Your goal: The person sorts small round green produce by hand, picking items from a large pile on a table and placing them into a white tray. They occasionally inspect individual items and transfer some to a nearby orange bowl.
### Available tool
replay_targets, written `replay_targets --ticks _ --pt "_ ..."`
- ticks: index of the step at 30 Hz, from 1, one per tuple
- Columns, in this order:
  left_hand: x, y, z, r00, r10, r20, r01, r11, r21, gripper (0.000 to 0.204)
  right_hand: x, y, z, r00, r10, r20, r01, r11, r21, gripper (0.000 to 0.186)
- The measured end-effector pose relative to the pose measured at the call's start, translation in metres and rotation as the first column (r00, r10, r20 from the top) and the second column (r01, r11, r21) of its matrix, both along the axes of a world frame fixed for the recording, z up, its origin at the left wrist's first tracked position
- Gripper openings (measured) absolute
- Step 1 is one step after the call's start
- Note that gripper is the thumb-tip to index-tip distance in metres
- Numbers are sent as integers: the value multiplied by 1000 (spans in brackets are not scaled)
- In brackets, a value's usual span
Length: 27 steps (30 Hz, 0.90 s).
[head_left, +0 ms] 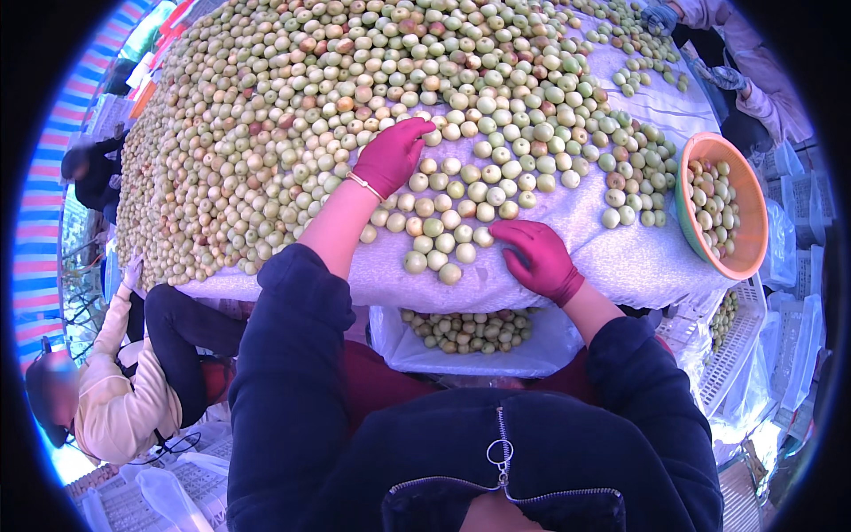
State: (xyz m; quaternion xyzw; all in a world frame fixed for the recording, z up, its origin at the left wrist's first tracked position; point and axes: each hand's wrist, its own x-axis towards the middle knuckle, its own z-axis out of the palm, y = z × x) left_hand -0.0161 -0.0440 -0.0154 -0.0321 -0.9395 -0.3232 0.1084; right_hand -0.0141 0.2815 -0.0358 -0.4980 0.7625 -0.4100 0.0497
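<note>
Lying on the rumpled, cloth-covered tabletop, smooth round green fruits surround the red-gloved left grip, whose closure I cannot tell. The right grip, thumb and fingers spread, sits beside them.

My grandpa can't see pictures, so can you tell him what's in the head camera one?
A person's red-gloved left hand and right hand reach over a big heap of small, round, mostly green fruit on a cloth-covered table. An orange-rimmed basket of fruit is at the right, and another person is at the left.
</note>
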Motion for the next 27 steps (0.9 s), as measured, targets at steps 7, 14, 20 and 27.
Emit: replay_targets --ticks 7,14,20,27 --pt "-80 -24 -30 913 198 357 -20 895 -445 35 -1 -1 -2 1000 -9 -24 8 999 -31 40" --pt "-46 -18 -33 904 194 382 35 855 -517 32 -2 -1 -3 1000 -12 -7 12 999 -44 39" --pt "-19 -3 -6 916 185 355 -118 972 -203 33 -2 0 0 1000 -12 21 12 999 -38 43" --pt "58 121 11 899 -207 386 83 946 314 56 1 1 2 989 -74 125 84 993 -81 68"
